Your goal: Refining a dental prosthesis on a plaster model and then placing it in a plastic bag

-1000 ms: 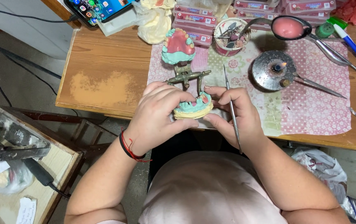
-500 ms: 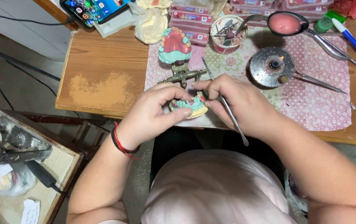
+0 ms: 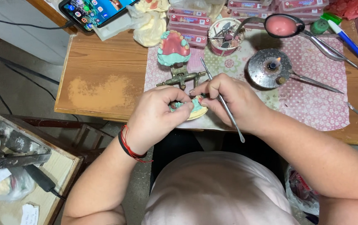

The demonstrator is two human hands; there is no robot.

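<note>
We see a phone (image 3: 97, 9) at the desk's far corner; a small lit burner (image 3: 269, 68); a cup of tools (image 3: 224, 35); a blue pen (image 3: 350, 45).

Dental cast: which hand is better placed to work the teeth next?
Right, probably. The right hand already holds the metal instrument beside the dental cast; the left hand is occupied steadying the cast.

Left hand (image 3: 156, 114) curled in a grip, right hand (image 3: 233, 100) pinching, wrists close

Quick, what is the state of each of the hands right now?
Left hand: closed on the dental cast.
Right hand: closed on the thin metal tool, fingers also at the cast.
</note>
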